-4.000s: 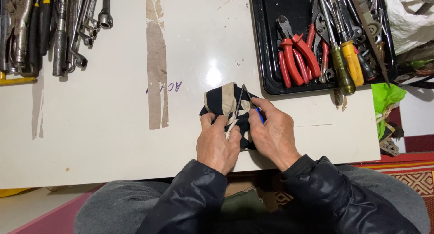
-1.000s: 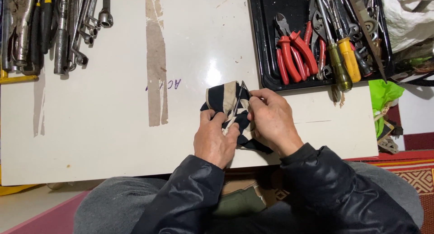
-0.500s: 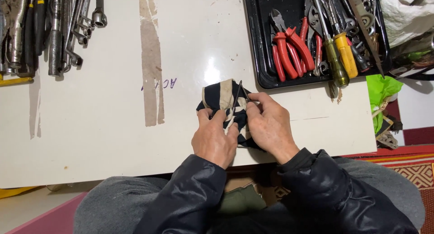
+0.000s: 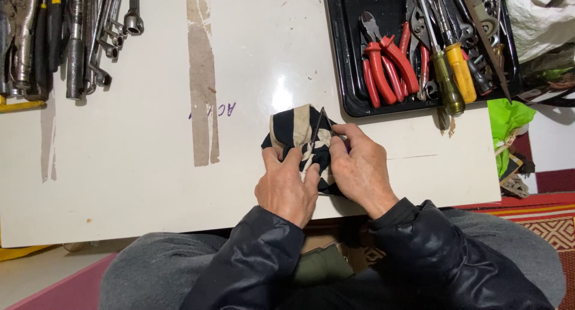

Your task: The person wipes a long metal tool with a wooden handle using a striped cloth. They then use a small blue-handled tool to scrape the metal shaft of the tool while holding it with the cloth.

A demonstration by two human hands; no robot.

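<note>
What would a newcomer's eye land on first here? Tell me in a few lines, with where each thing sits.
First, the two hands at the table's near edge: the left hand and right hand grip a dark-and-cream striped cloth with a thin dark tool poking out of it. Next, the black tray at upper right, crowded with red-handled pliers and a yellow-handled screwdriver. At upper left lies a row of wrenches.

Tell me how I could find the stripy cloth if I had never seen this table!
Start at the big white table and go to its near edge, just below the black tray of red-handled pliers. There the left hand and right hand hold the cloth. It is the only soft thing, dark with cream stripes; everything else is metal tools.
</note>
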